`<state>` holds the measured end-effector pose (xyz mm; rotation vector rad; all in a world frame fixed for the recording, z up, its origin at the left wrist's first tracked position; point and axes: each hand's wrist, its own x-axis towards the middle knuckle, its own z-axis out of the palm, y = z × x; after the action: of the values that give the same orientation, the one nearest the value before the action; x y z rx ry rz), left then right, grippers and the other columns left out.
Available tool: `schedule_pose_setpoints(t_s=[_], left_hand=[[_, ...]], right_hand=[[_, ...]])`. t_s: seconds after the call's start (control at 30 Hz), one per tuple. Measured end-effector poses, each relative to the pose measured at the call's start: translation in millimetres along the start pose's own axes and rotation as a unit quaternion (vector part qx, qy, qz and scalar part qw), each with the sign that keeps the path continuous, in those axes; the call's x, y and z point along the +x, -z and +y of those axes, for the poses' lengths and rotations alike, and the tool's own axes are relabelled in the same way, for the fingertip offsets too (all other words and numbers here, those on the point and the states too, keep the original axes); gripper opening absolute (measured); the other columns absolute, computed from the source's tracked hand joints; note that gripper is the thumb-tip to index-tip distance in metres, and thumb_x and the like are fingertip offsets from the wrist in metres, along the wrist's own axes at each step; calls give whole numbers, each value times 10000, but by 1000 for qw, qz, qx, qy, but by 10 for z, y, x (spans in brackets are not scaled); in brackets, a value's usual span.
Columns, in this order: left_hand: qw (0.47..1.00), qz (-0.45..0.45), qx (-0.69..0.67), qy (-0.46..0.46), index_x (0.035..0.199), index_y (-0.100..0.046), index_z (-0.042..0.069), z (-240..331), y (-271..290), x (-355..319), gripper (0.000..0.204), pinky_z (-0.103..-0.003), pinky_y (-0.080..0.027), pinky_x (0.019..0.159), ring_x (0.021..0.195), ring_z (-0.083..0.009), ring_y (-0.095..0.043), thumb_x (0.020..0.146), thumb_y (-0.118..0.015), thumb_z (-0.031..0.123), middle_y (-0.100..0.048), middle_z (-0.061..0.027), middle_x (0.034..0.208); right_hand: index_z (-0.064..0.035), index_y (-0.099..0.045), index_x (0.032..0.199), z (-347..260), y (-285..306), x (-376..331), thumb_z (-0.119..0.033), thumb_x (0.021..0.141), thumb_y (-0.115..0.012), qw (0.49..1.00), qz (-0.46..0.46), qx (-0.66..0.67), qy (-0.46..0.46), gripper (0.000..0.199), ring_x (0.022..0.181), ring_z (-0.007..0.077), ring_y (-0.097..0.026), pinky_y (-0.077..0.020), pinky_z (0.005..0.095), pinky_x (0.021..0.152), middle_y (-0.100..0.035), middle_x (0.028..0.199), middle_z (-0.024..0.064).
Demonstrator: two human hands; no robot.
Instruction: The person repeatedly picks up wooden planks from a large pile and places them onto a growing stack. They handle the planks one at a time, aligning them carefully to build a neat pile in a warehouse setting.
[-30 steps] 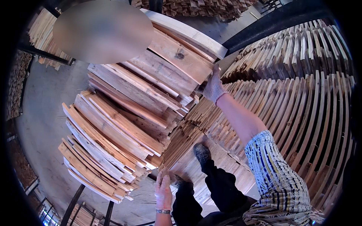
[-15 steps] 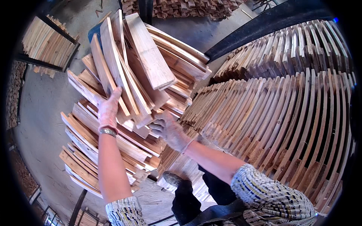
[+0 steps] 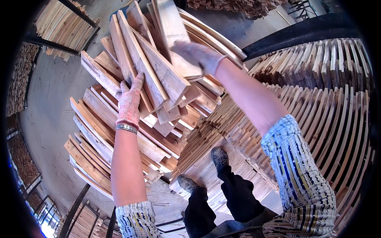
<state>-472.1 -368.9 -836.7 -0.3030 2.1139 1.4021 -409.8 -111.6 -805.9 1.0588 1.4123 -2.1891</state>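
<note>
Loose wooden boards lie in a leaning heap on top of a stack. My left hand point(image 3: 129, 104), in a pale pinkish work glove, is closed at the lower end of a narrow board point(image 3: 124, 53), its thumb and fingers on either side. Beside it lie more tilted boards, one long board point(image 3: 143, 65) just to the right. My right hand point(image 3: 200, 56), gloved too and blurred by motion, reaches across a wide pale board point(image 3: 173, 25) at the top of the heap. Whether its fingers grip that board cannot be made out.
Below the heap are more layers of boards point(image 3: 93, 133). Tall rows of stacked slats point(image 3: 309, 107) fill the right side, with a dark metal beam point(image 3: 293, 33) behind them. My shoes stand on a wooden platform point(image 3: 206, 166). A framed board stack point(image 3: 63, 25) stands far left.
My right hand has moved from the boards' lower ends up and away to the wide board, which has shifted. My left hand stays at the board ends. The view has shifted.
</note>
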Motion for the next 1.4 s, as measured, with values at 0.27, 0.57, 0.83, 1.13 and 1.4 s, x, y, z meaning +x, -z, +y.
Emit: schedule_pose_setpoints(t_s=[0.27, 0.57, 0.83, 1.13, 1.4], left_hand=[[982, -176, 69, -2, 1531, -161, -29, 617, 229, -102, 1127, -374, -165, 1193, 1487, -282, -173, 800, -655, 672, -169, -202, 1606], [956, 35, 290, -23, 1506, -106, -111, 753, -210, -265, 1188, -361, -299, 1136, 1405, -378, -364, 784, -642, 665, -334, -325, 1499], [993, -82, 30, -73, 1533, -113, -35, 76, -119, -545, 1008, -345, -210, 1184, 1463, -291, -240, 880, -612, 549, -239, -252, 1561], [955, -287, -48, 59, 1477, -372, 98, -701, 543, -2151, 586, -423, -409, 1036, 1227, -225, -505, 949, -573, 255, -512, -132, 1363], [927, -228, -220, 203, 1380, -472, 70, -945, 59, -1927, 717, -318, -445, 991, 1123, -150, -556, 831, -761, 429, -590, -40, 1205]], right_hand=[[-71, -603, 1245, 278, -306, -16, -337, 952, -639, 997, -34, 72, -23, 397, 1065, 187, -649, -529, 342, 951, -661, 1202, 81], [-79, -573, 1280, 534, -280, 153, -398, 903, -686, 975, -61, 208, 45, 507, 1101, 214, -629, -515, 394, 990, -643, 1228, 91], [-65, -522, 1367, 949, -220, -219, -369, 923, -665, 960, -31, 271, 60, 557, 1200, 196, -575, -477, 365, 1048, -577, 1354, 83], [-57, -541, 1327, 1945, -24, -2508, -353, 836, -763, 965, 63, 213, -139, 614, 1098, 229, -640, -535, 430, 944, -651, 1203, 103], [-31, -478, 1355, 2898, -219, -2826, -341, 816, -785, 934, 26, 347, -78, 694, 1119, 223, -613, -489, 376, 1004, -611, 1227, 94]])
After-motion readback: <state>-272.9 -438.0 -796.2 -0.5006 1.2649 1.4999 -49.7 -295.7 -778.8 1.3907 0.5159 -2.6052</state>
